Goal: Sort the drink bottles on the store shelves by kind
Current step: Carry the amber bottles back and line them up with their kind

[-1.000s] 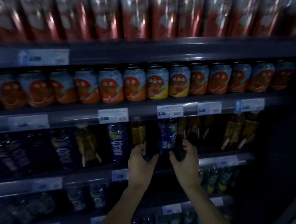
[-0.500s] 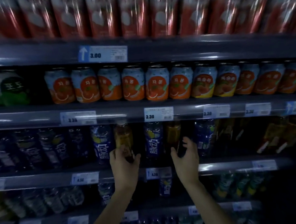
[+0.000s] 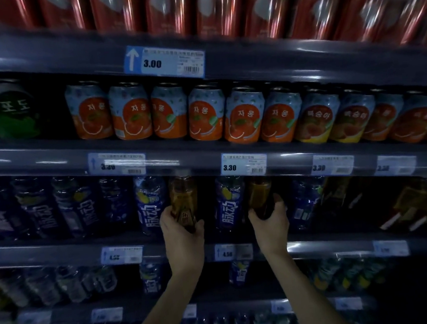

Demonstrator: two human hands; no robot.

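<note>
On the third shelf down, my left hand [image 3: 181, 236] grips the lower part of an amber tea bottle [image 3: 183, 199] that stands between two blue bottles [image 3: 149, 204] with white lettering. My right hand [image 3: 271, 225] grips a second amber bottle [image 3: 260, 196] just right of the blue bottle [image 3: 229, 203] in the middle. Both amber bottles stand upright with their caps hidden behind the shelf rail. More blue bottles [image 3: 84, 206] fill the shelf to the left, and yellow-labelled tea bottles [image 3: 410, 203] stand at the far right.
Orange and blue cans [image 3: 207, 113] line the shelf above, with two yellow ones [image 3: 315, 119] among them and a dark green can [image 3: 14, 112] at the left. Red cartons [image 3: 222, 7] fill the top shelf. Price tags [image 3: 244, 164] hang on the rails. Lower shelves hold more dim bottles.
The view has shifted left along the shelf. My hands moved apart from one blue bottle, and each now closes on an amber bottle either side of it.
</note>
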